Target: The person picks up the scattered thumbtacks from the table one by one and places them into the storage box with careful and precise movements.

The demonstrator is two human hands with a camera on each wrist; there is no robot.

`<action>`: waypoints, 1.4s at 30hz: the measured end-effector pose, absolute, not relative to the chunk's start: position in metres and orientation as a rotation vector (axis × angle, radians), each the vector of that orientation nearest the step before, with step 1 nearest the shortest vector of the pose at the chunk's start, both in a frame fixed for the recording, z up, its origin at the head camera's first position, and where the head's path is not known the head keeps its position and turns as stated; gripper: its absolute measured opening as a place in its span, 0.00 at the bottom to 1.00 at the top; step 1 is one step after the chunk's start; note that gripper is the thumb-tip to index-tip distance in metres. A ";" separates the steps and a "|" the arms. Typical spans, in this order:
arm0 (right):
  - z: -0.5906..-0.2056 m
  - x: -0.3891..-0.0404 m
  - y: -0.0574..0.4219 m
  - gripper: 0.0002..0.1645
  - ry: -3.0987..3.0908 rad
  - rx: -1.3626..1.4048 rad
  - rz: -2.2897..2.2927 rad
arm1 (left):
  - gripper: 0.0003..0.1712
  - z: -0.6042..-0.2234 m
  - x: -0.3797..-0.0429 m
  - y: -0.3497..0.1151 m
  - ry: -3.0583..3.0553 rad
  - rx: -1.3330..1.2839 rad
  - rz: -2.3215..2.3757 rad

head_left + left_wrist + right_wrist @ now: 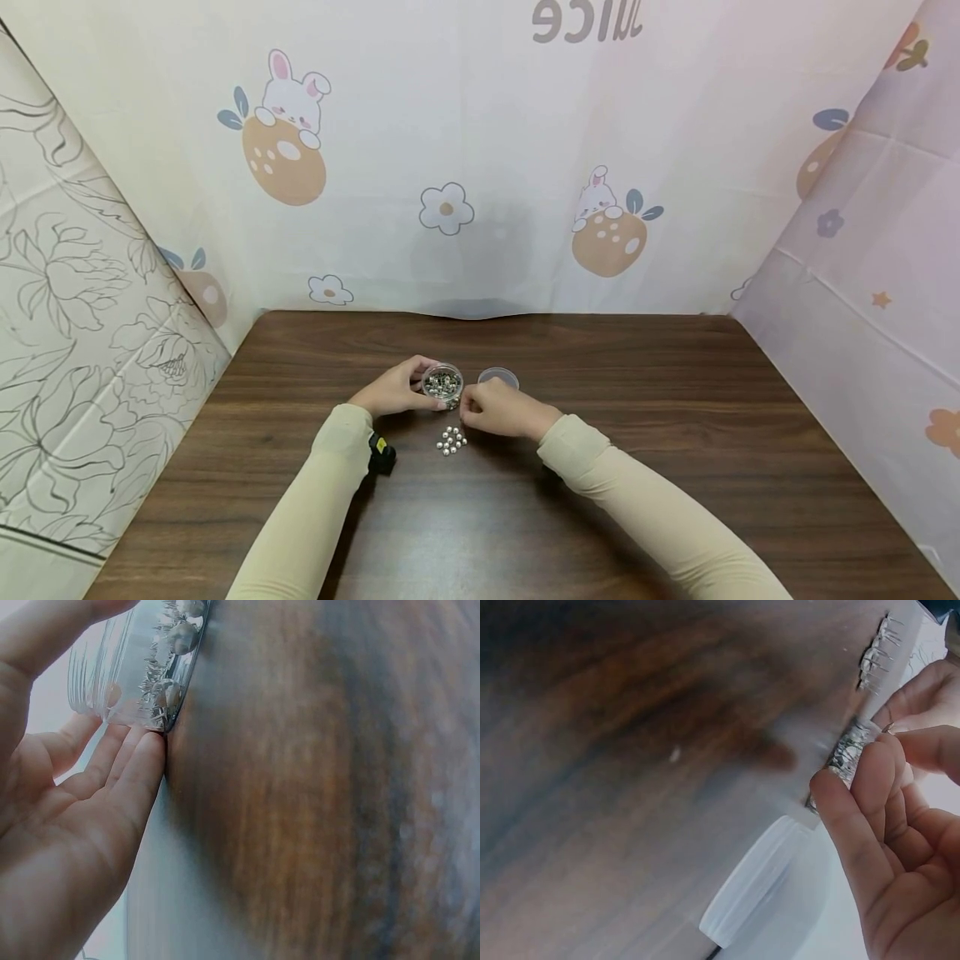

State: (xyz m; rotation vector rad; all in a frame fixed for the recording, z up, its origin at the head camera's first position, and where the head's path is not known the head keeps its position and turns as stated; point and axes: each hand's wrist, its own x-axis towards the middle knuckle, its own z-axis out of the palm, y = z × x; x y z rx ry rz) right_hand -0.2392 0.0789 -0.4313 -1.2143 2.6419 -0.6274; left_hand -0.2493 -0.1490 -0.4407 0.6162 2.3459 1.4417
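Observation:
A clear round plastic tub point(442, 368) stands on the table, holding many silver thumbtacks point(182, 637). My left hand point(395, 390) grips it from the left, with the thumb on the near side and fingers round the far side. Close to the tub's right side is my right hand point(504, 408). Its thumb and forefinger pinch a small metal thumbtack point(889, 729), mostly hidden by the fingertips. Nearer to me, several loose thumbtacks point(453, 450) lie in a cluster, points up in the right wrist view.
A translucent round lid point(498, 372) lies on the table just behind the right hand. A black device with a yellow mark point(381, 445) sits at the left wrist. The brown wooden table point(637, 375) meets a printed curtain point(465, 267) at its back edge.

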 end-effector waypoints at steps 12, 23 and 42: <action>-0.426 -0.250 0.074 0.04 2.766 -1.203 -0.764 | 0.38 -0.440 -0.250 -0.149 2.334 0.627 1.468; -0.426 -0.256 0.058 0.05 2.844 -1.053 -0.785 | 0.38 -0.440 -0.249 -0.150 2.342 0.608 1.435; -0.433 -0.266 0.052 0.07 2.832 -0.887 -0.721 | 0.39 -0.477 -0.268 -0.154 2.396 0.595 1.444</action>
